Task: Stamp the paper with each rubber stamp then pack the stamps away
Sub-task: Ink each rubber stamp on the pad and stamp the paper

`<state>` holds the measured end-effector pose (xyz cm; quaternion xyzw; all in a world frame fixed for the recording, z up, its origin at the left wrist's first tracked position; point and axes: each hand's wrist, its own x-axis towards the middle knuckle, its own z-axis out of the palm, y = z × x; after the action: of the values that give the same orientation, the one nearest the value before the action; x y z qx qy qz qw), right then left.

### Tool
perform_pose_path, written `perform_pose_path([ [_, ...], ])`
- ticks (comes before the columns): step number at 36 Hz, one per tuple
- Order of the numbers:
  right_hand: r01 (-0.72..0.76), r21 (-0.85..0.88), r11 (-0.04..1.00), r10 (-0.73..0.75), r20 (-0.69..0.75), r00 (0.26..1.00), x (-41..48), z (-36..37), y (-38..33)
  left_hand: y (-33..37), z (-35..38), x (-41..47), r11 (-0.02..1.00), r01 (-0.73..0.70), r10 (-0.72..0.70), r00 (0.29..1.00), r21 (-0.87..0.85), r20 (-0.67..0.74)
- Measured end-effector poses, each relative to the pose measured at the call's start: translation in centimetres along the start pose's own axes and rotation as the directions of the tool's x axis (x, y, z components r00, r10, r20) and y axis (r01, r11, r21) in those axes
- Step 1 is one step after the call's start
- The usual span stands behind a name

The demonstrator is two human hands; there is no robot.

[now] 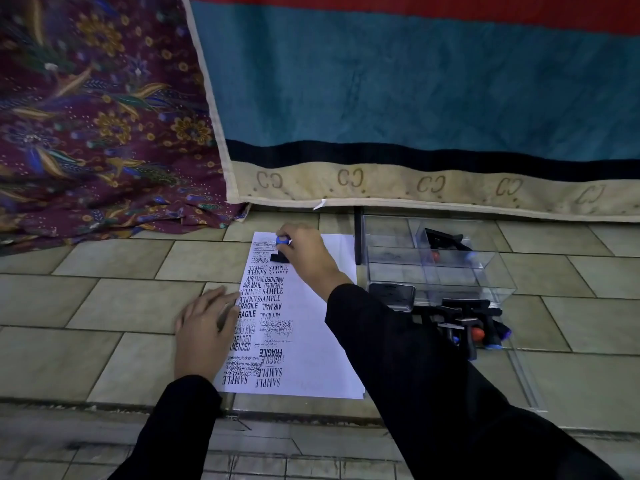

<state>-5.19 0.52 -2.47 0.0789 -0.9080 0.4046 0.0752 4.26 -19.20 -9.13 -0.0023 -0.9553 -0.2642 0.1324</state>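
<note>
A purple floral cloth (pixel 86 116) is lying bunched on the tiled floor (pixel 104 358) at far left. The left hand (pixel 204 334) is resting flat, fingers straight and together, on the left edge of the white paper (pixel 318 341), pinning it to the floor. The sheet's left half is carrying black imprints such as SAMPLE, AIR MAIL and FRAGILE. At the sheet's top the right hand (pixel 304 252) is curling round a blue-capped rubber stamp (pixel 281 250), whose black base is sitting on the paper. Just right of the sheet a dark ink pad (pixel 393 296) is lying against a clear compartment box (pixel 433 271), which is holding two stamps (pixel 446 242) in its far compartments. A pile of loose stamps (pixel 474 327) is lying beside the box's near end.
</note>
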Motion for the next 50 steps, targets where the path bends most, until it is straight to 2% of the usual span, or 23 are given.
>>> perform_pose_path([
  [6, 0.02, 0.148, 0.989, 0.018, -0.253, 0.967, -0.1, -3.4, 0.6, 0.0, -0.1, 0.0, 1.0, 0.006, -0.006, 1.0, 0.001, 0.008],
  [10, 0.017, 0.221, 0.975, 0.057, -0.323, 0.945, -1.2, -6.3, 0.8, 0.0, -0.1, 0.0, 1.0, 0.003, -0.003, 1.0, 0.003, 0.009],
  [16, 0.002, 0.211, 0.978, 0.067, -0.318, 0.946, -5.6, -9.6, 1.8, 0.0, -0.1, 0.0, 1.0, 0.001, -0.001, 1.0, -0.003, 0.005],
  [22, 0.098, 0.034, 0.995, -0.083, -0.299, 0.951, -12.0, -11.5, 3.6, 0.0, -0.1, -0.1, 1.0, -0.007, 0.007, 1.0, -0.006, -0.005],
  [29, 0.104, -0.089, 0.991, -0.127, -0.309, 0.943, -15.9, -12.0, 4.9, 0.3, -0.2, -0.2, 1.0, -0.002, 0.002, 1.0, -0.005, -0.006],
  [40, 0.052, -0.12, 0.991, -0.081, -0.253, 0.964, -17.3, -11.2, 5.6, 0.5, -0.2, -0.2, 1.0, 0.017, -0.017, 1.0, 0.015, 0.005],
  [50, 0.038, -0.114, 0.993, -0.069, -0.284, 0.956, -16.9, -11.3, 6.1, 0.6, -0.4, -0.2, 1.0, 0.012, -0.012, 1.0, 0.028, 0.008],
])
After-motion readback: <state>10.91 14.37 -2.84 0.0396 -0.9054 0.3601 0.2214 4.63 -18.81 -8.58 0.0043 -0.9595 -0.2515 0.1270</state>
